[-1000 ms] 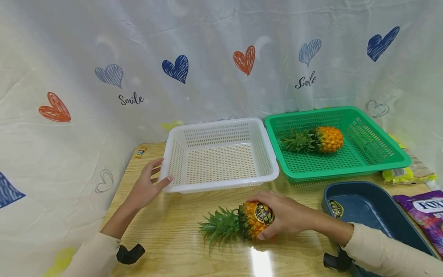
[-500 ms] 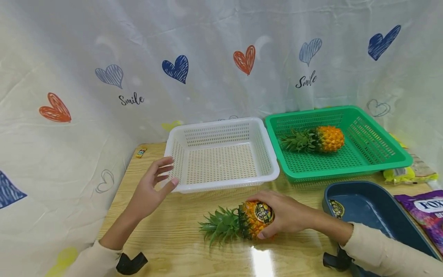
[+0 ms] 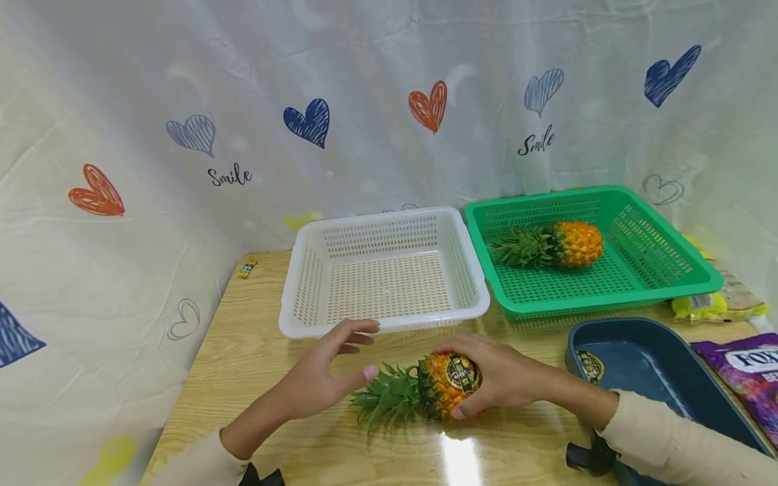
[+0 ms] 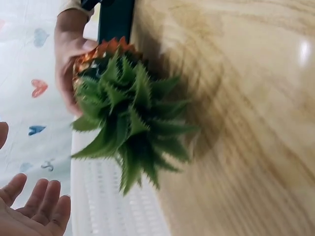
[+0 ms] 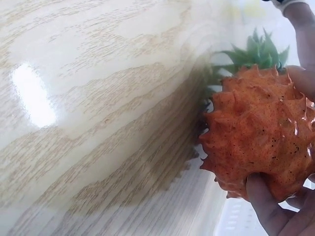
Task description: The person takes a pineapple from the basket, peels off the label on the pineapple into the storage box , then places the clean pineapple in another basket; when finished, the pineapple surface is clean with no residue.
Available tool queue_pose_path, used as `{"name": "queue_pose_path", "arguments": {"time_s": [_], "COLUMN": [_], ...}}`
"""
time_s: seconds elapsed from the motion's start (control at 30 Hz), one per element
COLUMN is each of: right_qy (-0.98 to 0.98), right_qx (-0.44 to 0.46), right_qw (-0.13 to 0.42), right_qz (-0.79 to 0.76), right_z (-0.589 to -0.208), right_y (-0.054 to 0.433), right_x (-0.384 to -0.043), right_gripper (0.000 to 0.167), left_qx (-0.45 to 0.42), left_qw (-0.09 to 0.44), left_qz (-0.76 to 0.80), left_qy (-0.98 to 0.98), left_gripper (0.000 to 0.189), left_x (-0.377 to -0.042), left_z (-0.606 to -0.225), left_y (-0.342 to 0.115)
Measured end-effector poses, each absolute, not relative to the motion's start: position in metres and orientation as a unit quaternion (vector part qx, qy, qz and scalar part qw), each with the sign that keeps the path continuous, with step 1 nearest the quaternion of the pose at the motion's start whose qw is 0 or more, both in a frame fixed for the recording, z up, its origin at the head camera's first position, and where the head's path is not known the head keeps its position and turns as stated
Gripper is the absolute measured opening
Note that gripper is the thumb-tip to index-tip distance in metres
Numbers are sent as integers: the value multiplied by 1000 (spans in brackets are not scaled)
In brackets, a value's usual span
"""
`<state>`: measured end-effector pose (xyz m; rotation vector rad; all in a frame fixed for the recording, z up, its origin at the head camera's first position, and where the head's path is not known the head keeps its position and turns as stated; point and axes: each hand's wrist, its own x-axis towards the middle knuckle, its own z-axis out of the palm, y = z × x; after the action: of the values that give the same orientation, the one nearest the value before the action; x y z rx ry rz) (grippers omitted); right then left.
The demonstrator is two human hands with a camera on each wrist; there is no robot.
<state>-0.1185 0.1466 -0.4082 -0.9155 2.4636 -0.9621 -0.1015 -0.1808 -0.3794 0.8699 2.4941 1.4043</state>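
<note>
A pineapple (image 3: 446,385) with a black and gold label lies on its side on the wooden table, its green crown (image 4: 135,118) pointing left. My right hand (image 3: 504,378) grips its orange body from the right; in the right wrist view a thumb and fingers (image 5: 268,206) curve around the spiky base. My left hand (image 3: 325,374) hovers by the crown's tips with thumb and fingers spread, holding nothing. In the left wrist view those fingers (image 4: 42,201) stand apart from the leaves.
Behind the pineapple is a white basket (image 3: 383,324). A green basket (image 3: 614,300) with a second pineapple (image 3: 577,244) stands to its right. A dark blue basin (image 3: 638,351) and a purple bag (image 3: 744,378) are at the right. A small wrapper (image 3: 246,268) lies far left.
My left hand has left the white basket's left edge and moved right and nearer, to the pineapple's crown. My right hand and the pineapple have stayed in place.
</note>
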Motion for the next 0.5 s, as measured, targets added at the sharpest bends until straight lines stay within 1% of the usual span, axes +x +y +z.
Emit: {"name": "queue_pose_path", "arguments": {"time_s": [0.13, 0.27, 0.37, 0.5], "right_qy": [866, 865, 864, 862], "right_qx": [-324, -320, -318, -318], "right_qw": [166, 169, 169, 168], "right_qz": [-343, -348, -352, -356], "right_z": [-409, -410, -410, -411], "right_y": [147, 148, 148, 147], "right_x": [-119, -119, -119, -118], "right_gripper": [83, 82, 82, 84], "left_qx": [286, 297, 311, 321], "left_qw": [114, 129, 130, 146], "left_qz": [460, 430, 400, 372], "left_qy": [833, 843, 852, 858], "left_gripper": [54, 55, 61, 70], "left_x": [-100, -101, -102, -102], "left_z": [-387, -396, -403, -411], "left_y": [-168, -157, -151, -144]}}
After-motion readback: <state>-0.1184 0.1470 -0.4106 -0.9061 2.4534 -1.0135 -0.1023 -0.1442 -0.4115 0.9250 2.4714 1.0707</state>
